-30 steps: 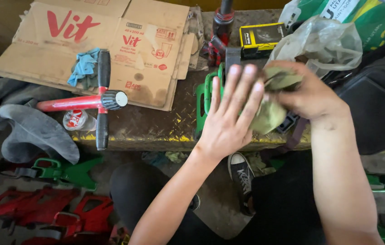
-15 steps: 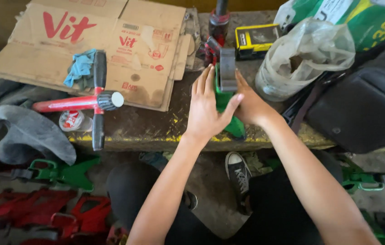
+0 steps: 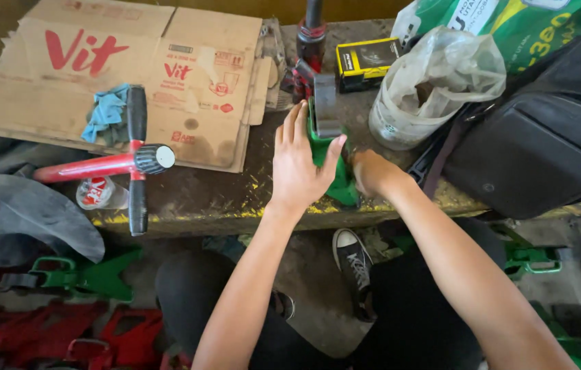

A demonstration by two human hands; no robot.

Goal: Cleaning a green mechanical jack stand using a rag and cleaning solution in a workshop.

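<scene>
Hands on green metal part (image 3: 328,161) at bench (image 3: 215,199) near edge: my left hand (image 3: 300,164) flat, fingers extended, thumb hooked over it; right hand (image 3: 371,171) curled gripping its right side.

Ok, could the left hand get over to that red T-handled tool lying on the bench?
Probably yes. The left hand rests flat on the green part, and the red T-handled tool lies further left on the bench with only bare, stained surface between them.

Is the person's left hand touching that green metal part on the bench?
Touching. The head view shows the left hand lying flat against the green metal part, its thumb pressed across the green surface, no gap visible.
</scene>
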